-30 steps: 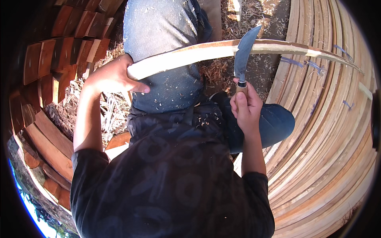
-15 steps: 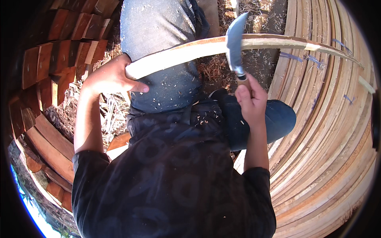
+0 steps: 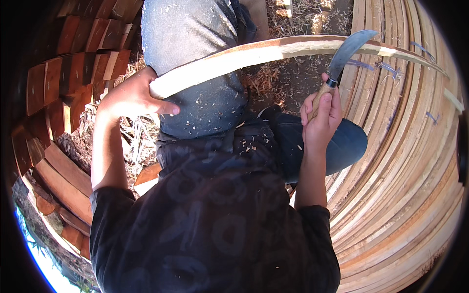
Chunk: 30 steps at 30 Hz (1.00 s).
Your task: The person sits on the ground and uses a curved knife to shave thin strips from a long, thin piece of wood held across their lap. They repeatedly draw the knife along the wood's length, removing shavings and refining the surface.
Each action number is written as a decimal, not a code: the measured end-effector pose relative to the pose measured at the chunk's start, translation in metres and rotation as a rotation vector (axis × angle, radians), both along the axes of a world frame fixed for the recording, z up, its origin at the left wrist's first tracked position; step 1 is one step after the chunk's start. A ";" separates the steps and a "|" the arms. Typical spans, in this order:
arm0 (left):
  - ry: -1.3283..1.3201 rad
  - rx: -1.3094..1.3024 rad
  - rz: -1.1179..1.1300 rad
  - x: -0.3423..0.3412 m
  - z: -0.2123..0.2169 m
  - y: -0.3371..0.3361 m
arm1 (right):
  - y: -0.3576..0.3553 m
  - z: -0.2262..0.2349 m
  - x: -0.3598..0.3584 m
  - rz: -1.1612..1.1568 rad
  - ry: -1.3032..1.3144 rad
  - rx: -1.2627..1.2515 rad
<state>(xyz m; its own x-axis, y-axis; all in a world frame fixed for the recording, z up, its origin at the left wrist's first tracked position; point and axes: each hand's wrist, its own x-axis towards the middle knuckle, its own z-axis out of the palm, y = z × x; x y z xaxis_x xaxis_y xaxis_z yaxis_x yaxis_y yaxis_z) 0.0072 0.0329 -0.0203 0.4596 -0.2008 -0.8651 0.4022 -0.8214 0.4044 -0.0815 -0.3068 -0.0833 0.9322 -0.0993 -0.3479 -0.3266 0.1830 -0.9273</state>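
A long pale wooden strip (image 3: pixel 234 59) lies across my raised left thigh and reaches far to the right. My left hand (image 3: pixel 134 95) is closed around its near left end, the thumb below it on my jeans. In my right hand (image 3: pixel 322 108) is a knife (image 3: pixel 348 53) with a broad curved steel blade and a wooden handle. The blade crosses the strip right of its middle, tip pointing up and right; whether its edge touches the wood I cannot tell. Fresh pale wood shows on the left part of the strip, with a darker brown top edge.
Long wooden strips (image 3: pixel 391 195) lie side by side on the right, some with purple ties (image 3: pixel 388 69). Stacked reddish-brown wood blocks (image 3: pixel 68 73) rise at the left. Shavings (image 3: pixel 293 29) cover the ground and dot my jeans (image 3: pixel 195 97).
My right hand and the knife have moved right along the strip, and the blade has tilted rightward. The strip has shifted slightly, its middle a little higher. My left hand keeps its hold.
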 end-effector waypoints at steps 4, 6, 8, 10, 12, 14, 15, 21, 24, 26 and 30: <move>-0.071 -0.013 -0.008 -0.002 -0.004 0.004 | 0.014 0.011 -0.012 0.316 -0.150 -0.393; -0.058 -0.005 -0.033 -0.004 -0.005 0.005 | 0.006 0.020 -0.002 0.189 -0.002 -0.249; 0.050 0.050 -0.075 0.003 0.001 -0.002 | 0.005 0.010 -0.002 0.100 -0.013 -0.148; -0.029 0.012 -0.032 0.000 0.002 -0.001 | 0.015 0.005 -0.010 0.204 -0.096 -0.232; -0.111 -0.024 0.003 -0.005 0.000 -0.001 | 0.014 0.006 -0.012 0.226 -0.119 -0.285; -0.193 -0.044 0.038 -0.011 -0.002 0.005 | 0.009 0.011 -0.005 0.127 -0.051 -0.217; -0.124 -0.025 0.011 -0.008 -0.003 0.004 | 0.009 0.008 -0.004 0.095 -0.042 -0.151; -0.168 0.039 -0.057 -0.008 0.001 0.003 | 0.016 0.008 -0.018 0.246 -0.022 -0.151; -0.085 0.013 -0.044 -0.003 0.001 0.002 | 0.007 0.007 -0.005 0.036 0.011 0.025; -0.073 0.040 -0.020 -0.003 0.002 -0.001 | 0.020 -0.001 -0.013 0.165 -0.115 -0.164; -0.080 0.059 -0.065 -0.005 -0.009 0.010 | 0.015 0.009 -0.012 0.119 -0.023 -0.149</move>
